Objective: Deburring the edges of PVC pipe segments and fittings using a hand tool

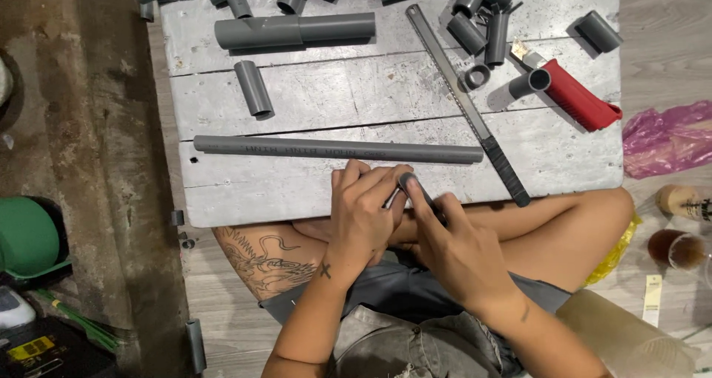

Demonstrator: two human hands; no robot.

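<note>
Both hands' fingers (371, 193) clamped narrow around a short grey pipe piece (410, 184) to steady it, just below the long grey pipe (337, 150) on the counter (245, 200).

counter (297, 193) under the hands: looking like rough, whitewashed wood | long pipe (337, 150) just beyond the hands: showing matt grey plastic | saw blade (445, 67) further off: gleaming as dull metal | saw handle (581, 96): shining glossy red plastic

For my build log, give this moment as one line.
left hand: gripping short grey pipe piece | right hand: on same piece | long grey pipe: lying on whitewashed board
</note>
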